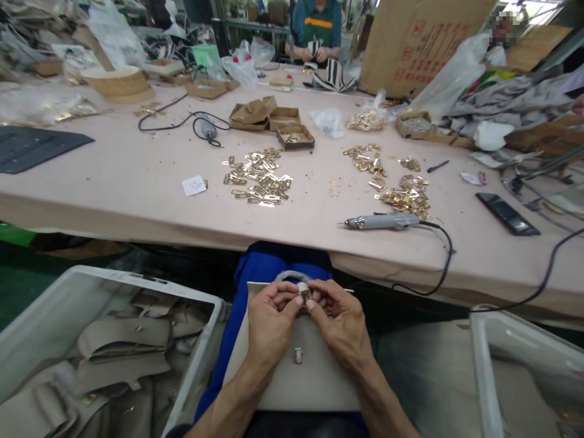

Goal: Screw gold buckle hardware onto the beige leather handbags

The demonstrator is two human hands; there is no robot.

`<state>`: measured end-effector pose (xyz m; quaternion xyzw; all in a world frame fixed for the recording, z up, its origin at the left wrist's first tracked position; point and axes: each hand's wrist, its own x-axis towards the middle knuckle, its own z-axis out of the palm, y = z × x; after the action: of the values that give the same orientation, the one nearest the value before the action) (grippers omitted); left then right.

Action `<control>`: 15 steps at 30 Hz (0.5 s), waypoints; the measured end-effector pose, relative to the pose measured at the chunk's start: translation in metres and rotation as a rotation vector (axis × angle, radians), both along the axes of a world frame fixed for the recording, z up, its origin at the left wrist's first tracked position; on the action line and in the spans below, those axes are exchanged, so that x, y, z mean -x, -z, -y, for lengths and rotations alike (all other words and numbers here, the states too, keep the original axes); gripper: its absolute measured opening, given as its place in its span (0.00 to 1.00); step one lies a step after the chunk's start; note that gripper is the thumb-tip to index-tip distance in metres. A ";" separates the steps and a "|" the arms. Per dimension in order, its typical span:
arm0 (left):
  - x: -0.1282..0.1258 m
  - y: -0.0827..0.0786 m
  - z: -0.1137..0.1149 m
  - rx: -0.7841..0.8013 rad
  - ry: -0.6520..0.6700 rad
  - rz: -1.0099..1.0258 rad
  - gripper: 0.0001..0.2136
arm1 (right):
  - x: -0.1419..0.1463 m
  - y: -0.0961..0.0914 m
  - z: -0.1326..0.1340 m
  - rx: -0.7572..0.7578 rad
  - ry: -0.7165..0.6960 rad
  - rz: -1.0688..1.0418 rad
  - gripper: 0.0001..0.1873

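On my lap lies a beige handbag (292, 383) with a small metal turn-lock (298, 355) on its front. Both hands meet at its upper part, by a handle wrapped in clear plastic (292, 275). My left hand (274, 316) pinches the end of a beige strap tab (303, 287) from the left. From the right, my right hand (340, 319) closes thumb and fingers on the same tab. A small gold metal plate (305, 294) shows between the thumbs; the fingers partly hide it.
A grey electric screwdriver (383, 221) lies near the table edge, its cord trailing right. Gold metal plates (262, 176) lie heaped beyond, with more gold fittings (406, 198) rightward. Crates (210, 298) flank me, the left one holding beige bag pieces. Another person (317, 36) sits across the table.
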<state>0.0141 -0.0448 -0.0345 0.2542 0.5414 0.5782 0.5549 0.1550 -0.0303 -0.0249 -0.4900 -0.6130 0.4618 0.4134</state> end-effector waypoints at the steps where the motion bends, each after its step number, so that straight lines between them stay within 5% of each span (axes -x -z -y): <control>1: 0.000 0.000 0.000 0.004 -0.003 -0.008 0.12 | 0.000 0.000 0.000 -0.026 -0.027 0.033 0.15; 4: 0.001 0.000 -0.001 0.023 -0.003 -0.012 0.13 | 0.000 0.000 0.000 -0.075 -0.053 0.066 0.14; 10: 0.001 -0.002 -0.001 0.023 -0.001 -0.017 0.12 | 0.002 0.005 -0.002 0.019 0.129 -0.232 0.06; 15: 0.002 -0.002 -0.001 0.019 0.011 -0.008 0.12 | 0.006 0.000 -0.002 -0.118 0.096 -0.016 0.07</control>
<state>0.0117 -0.0436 -0.0327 0.2544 0.5477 0.5691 0.5581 0.1487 -0.0286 -0.0249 -0.4901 -0.6114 0.4084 0.4682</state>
